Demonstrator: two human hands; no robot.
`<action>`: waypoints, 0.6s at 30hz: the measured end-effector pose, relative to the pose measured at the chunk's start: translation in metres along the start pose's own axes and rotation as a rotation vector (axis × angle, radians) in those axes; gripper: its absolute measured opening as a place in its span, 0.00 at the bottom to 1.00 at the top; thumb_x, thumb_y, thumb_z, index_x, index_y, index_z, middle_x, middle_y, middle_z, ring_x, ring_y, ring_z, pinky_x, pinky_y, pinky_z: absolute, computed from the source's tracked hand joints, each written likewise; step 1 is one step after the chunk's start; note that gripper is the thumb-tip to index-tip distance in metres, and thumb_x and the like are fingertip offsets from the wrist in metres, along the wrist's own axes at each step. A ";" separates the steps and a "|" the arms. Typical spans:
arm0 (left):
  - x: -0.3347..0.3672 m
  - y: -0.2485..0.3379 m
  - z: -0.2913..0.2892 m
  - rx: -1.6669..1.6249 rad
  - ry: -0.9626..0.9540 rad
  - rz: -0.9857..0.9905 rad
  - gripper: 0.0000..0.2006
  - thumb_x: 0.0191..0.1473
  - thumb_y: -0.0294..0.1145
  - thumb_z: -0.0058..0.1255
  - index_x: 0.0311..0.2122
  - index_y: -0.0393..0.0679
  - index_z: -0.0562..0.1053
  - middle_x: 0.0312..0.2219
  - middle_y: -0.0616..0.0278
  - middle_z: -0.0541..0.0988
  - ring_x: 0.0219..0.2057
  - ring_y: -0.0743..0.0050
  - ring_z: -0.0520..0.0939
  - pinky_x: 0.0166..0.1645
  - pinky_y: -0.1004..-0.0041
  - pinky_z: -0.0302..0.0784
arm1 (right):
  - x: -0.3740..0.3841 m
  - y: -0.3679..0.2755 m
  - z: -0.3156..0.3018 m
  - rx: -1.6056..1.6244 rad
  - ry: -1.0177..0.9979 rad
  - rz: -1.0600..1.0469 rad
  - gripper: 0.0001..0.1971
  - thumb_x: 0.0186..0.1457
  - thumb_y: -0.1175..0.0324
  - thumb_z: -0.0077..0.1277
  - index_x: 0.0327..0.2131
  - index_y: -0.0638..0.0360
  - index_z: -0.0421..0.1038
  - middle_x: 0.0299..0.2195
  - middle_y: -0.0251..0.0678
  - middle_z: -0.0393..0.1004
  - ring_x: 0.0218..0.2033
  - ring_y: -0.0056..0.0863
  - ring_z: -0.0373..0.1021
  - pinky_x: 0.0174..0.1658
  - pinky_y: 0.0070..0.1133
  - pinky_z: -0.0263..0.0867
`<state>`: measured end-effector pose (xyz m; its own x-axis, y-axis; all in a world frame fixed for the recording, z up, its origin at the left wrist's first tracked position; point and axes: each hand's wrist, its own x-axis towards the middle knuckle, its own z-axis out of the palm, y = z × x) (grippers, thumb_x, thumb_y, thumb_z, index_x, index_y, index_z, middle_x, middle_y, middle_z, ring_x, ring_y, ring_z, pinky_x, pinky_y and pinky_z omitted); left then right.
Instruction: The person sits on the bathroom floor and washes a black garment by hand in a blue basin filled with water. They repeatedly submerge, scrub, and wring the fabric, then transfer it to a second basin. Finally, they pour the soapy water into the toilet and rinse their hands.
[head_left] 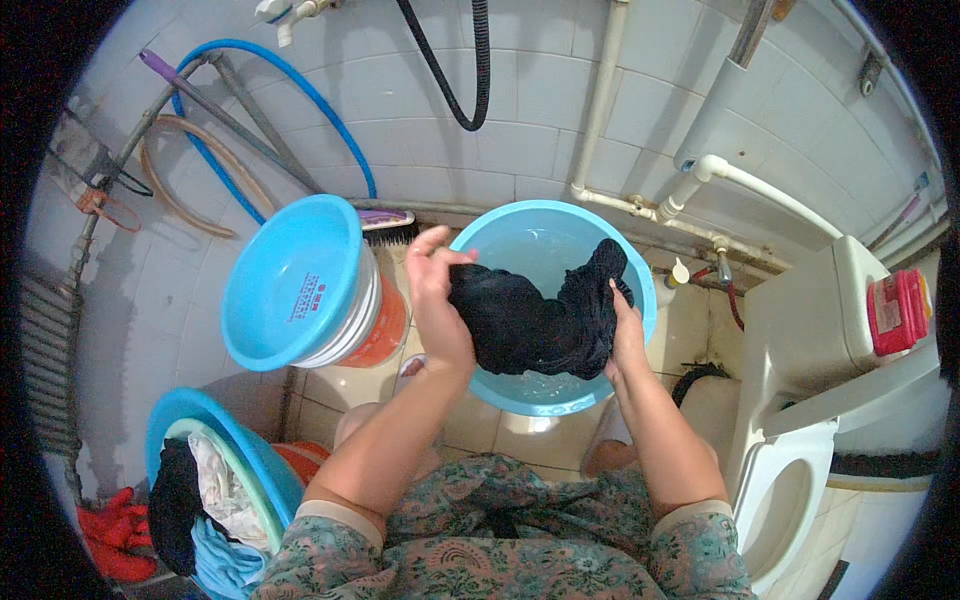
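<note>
A wet-looking black garment is bunched up above a light-blue basin of water. My left hand is at the garment's left end, thumb against the cloth and fingers curled; its grip is partly hidden. On the other side, my right hand is closed on the garment's right edge, its fingers mostly behind the folds. What kind of garment it is cannot be made out. Water shows around the cloth inside the basin.
A blue basin tops an orange-and-white bucket at left. Lower left, another blue tub holds clothes beside red gloves. A purple brush lies by the wall. The toilet stands right; pipes run along the wall.
</note>
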<state>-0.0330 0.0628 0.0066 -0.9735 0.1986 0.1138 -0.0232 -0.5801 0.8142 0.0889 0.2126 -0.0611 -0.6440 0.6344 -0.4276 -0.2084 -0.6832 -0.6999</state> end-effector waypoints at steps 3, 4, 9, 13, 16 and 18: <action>0.011 -0.013 -0.013 -0.063 0.152 -0.193 0.18 0.55 0.34 0.37 0.50 0.37 0.60 0.30 0.62 0.70 0.36 0.69 0.74 0.49 0.66 0.67 | -0.003 0.003 0.005 0.039 -0.029 -0.105 0.17 0.55 0.62 0.48 0.45 0.63 0.65 0.37 0.37 0.72 0.36 0.29 0.71 0.40 0.24 0.67; 0.011 -0.014 -0.010 -0.095 0.244 -0.234 0.19 0.55 0.35 0.38 0.50 0.37 0.60 0.24 0.63 0.71 0.35 0.68 0.75 0.49 0.65 0.69 | -0.002 0.003 0.003 0.001 -0.036 -0.158 0.19 0.55 0.61 0.48 0.45 0.64 0.64 0.38 0.39 0.72 0.37 0.30 0.71 0.42 0.25 0.67; 0.008 -0.034 -0.041 -0.053 -0.032 -0.583 0.20 0.56 0.48 0.38 0.42 0.41 0.70 0.38 0.54 0.74 0.42 0.60 0.75 0.50 0.61 0.69 | 0.002 -0.015 -0.001 -0.071 -0.017 -0.364 0.21 0.56 0.58 0.47 0.46 0.65 0.63 0.40 0.40 0.71 0.40 0.30 0.70 0.44 0.26 0.67; -0.013 -0.024 -0.040 -0.095 -0.207 -1.092 0.32 0.55 0.54 0.33 0.59 0.44 0.54 0.55 0.51 0.62 0.55 0.55 0.64 0.57 0.57 0.60 | 0.001 -0.041 -0.003 -0.344 0.043 -0.708 0.19 0.56 0.61 0.47 0.45 0.66 0.64 0.39 0.37 0.70 0.37 0.25 0.68 0.43 0.23 0.64; -0.018 -0.026 -0.044 -0.031 -0.281 -1.322 0.35 0.53 0.61 0.33 0.59 0.47 0.56 0.56 0.51 0.61 0.57 0.51 0.62 0.58 0.51 0.56 | -0.004 -0.056 -0.004 -0.451 -0.068 -0.905 0.16 0.56 0.65 0.46 0.42 0.68 0.66 0.38 0.34 0.70 0.37 0.22 0.66 0.42 0.20 0.62; -0.017 -0.029 -0.046 -0.195 -0.289 -1.402 0.36 0.52 0.64 0.35 0.59 0.48 0.57 0.56 0.52 0.60 0.57 0.50 0.60 0.59 0.49 0.54 | -0.011 -0.054 -0.001 -0.449 -0.084 -0.901 0.15 0.56 0.66 0.46 0.42 0.68 0.66 0.38 0.34 0.70 0.37 0.22 0.65 0.43 0.20 0.62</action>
<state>-0.0263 0.0400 -0.0446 -0.0451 0.8200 -0.5706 -0.9556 0.1310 0.2638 0.1084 0.2430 -0.0189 -0.4365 0.8079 0.3959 -0.3574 0.2481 -0.9004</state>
